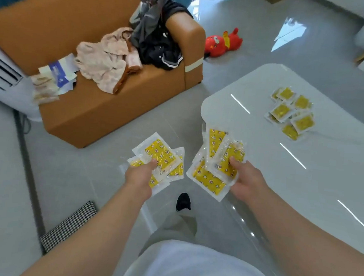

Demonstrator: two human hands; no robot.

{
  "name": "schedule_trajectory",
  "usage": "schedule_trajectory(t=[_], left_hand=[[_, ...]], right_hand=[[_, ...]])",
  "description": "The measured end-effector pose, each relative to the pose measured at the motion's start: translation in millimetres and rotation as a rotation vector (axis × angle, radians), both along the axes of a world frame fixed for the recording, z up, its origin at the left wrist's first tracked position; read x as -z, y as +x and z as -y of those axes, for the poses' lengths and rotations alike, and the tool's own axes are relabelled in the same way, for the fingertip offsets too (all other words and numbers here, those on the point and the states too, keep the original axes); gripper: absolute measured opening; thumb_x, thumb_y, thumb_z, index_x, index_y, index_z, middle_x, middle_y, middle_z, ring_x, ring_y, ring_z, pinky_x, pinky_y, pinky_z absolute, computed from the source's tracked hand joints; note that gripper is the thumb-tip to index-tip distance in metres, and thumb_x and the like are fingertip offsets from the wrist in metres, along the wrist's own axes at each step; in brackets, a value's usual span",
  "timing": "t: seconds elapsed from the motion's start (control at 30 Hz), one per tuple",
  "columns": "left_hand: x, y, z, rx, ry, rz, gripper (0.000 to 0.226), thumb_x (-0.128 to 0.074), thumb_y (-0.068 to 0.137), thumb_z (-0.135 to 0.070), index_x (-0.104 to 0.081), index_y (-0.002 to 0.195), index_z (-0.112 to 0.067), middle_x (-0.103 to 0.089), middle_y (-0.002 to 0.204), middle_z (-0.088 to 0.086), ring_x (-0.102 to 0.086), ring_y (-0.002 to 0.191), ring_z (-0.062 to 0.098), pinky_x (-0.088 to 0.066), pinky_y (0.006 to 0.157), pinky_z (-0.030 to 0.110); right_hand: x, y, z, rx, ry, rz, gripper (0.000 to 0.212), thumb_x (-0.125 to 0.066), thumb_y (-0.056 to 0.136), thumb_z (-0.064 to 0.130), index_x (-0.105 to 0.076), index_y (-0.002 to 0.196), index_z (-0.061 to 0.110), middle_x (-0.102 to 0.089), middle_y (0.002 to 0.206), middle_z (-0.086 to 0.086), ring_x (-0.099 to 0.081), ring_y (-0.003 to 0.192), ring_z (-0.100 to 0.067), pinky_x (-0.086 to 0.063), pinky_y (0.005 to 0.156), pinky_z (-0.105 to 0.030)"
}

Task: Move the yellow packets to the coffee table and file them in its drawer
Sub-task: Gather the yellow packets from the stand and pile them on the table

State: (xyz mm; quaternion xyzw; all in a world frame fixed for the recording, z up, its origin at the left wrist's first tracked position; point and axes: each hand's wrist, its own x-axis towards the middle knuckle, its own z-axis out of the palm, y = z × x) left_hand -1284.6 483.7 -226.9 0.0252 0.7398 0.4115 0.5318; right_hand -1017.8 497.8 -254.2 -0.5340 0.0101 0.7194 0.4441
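The left hand [140, 176] grips a fan of yellow packets [161, 155] above the floor, thumb on top, the uppermost one's long axis running from near left to far right. The right hand [246, 181] clamps another fanned bunch [215, 161] at the near-left edge of the white coffee table [325, 169], mostly pointing away. A loose heap of packets [290, 113] lies on the table's far side. Star and moon prints show; no writing is readable.

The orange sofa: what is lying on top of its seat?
On the orange sofa lie pink clothes, dark clothes and papers at the seat's edge. Whatever is under the clothes is covered.
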Motion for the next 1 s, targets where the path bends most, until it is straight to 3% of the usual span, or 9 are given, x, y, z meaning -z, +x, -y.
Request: schedule_trajectory(t=[0.07,0.23,0.33,0.43,0.53,0.67,0.83,1.0], left_hand=[[5,12,-52,0.094,-0.019,0.012,0.017,-0.079,0.088,-0.012,-0.07,0.101,-0.019,-0.073,0.091,-0.002,-0.07,0.077,0.017,-0.051,0.055,0.03],[9,48,-162,0.297,-0.029,0.019,0.017,-0.08,0.087,-0.012,-0.072,0.101,-0.017,-0.076,0.097,0.003,-0.073,0.084,0.024,-0.057,0.064,0.036],[10,79,-212,0.399,-0.03,0.011,0.011,-0.076,0.09,-0.01,-0.07,0.094,-0.018,-0.072,0.087,-0.001,-0.069,0.073,0.017,-0.051,0.054,0.03],[16,118,-259,0.486,-0.039,-0.013,0.011,-0.077,0.089,-0.009,-0.07,0.093,-0.016,-0.072,0.086,0.0,-0.069,0.072,0.019,-0.052,0.055,0.031],[38,163,-308,0.567,-0.072,-0.062,0.017,-0.081,0.086,-0.012,-0.071,0.1,-0.015,-0.074,0.094,0.004,-0.072,0.08,0.024,-0.059,0.065,0.038],[71,221,-370,0.636,-0.155,-0.181,0.025,-0.086,0.082,-0.022,-0.07,0.1,-0.017,-0.074,0.103,0.007,-0.071,0.092,0.03,-0.059,0.088,0.052],[129,292,-445,0.683,-0.231,-0.252,0.023,-0.082,0.086,-0.025,-0.06,0.087,-0.017,-0.06,0.084,0.0,-0.06,0.077,0.023,-0.051,0.076,0.038],[198,357,-520,0.74,-0.265,-0.271,0.036,-0.083,0.085,-0.026,-0.065,0.112,-0.012,-0.061,0.088,0.0,-0.058,0.074,0.018,-0.048,0.075,0.035]], right_hand=[[3,12,-29,0.112,-0.031,0.019,0.028,-0.052,0.102,0.0,-0.065,0.126,0.008,-0.074,0.116,-0.019,-0.073,0.102,-0.042,-0.055,0.084,-0.065],[19,45,-86,0.293,-0.08,0.037,0.034,-0.056,0.1,0.002,-0.063,0.132,0.01,-0.071,0.125,-0.02,-0.069,0.111,-0.046,-0.048,0.094,-0.073],[23,63,-111,0.397,-0.105,0.028,0.036,-0.058,0.099,0.003,-0.063,0.133,0.01,-0.071,0.124,-0.021,-0.068,0.111,-0.048,-0.047,0.092,-0.075],[32,91,-139,0.473,-0.122,0.019,0.034,-0.06,0.098,0.004,-0.065,0.131,0.012,-0.071,0.123,-0.019,-0.069,0.11,-0.046,-0.05,0.085,-0.074],[53,128,-178,0.548,-0.164,0.05,0.032,-0.061,0.098,0.004,-0.066,0.128,0.013,-0.073,0.121,-0.016,-0.069,0.11,-0.043,-0.051,0.088,-0.072],[90,180,-236,0.582,-0.23,0.049,0.03,-0.062,0.099,0.005,-0.068,0.126,0.014,-0.074,0.12,-0.015,-0.071,0.109,-0.041,-0.05,0.09,-0.073],[154,246,-305,0.576,-0.311,0.065,0.033,-0.065,0.096,0.004,-0.066,0.128,0.015,-0.075,0.119,-0.011,-0.072,0.109,-0.035,-0.053,0.091,-0.067],[216,300,-369,0.499,-0.359,0.155,0.034,-0.072,0.094,0.011,-0.065,0.126,0.021,-0.074,0.12,-0.005,-0.071,0.11,-0.029,-0.055,0.091,-0.064]])
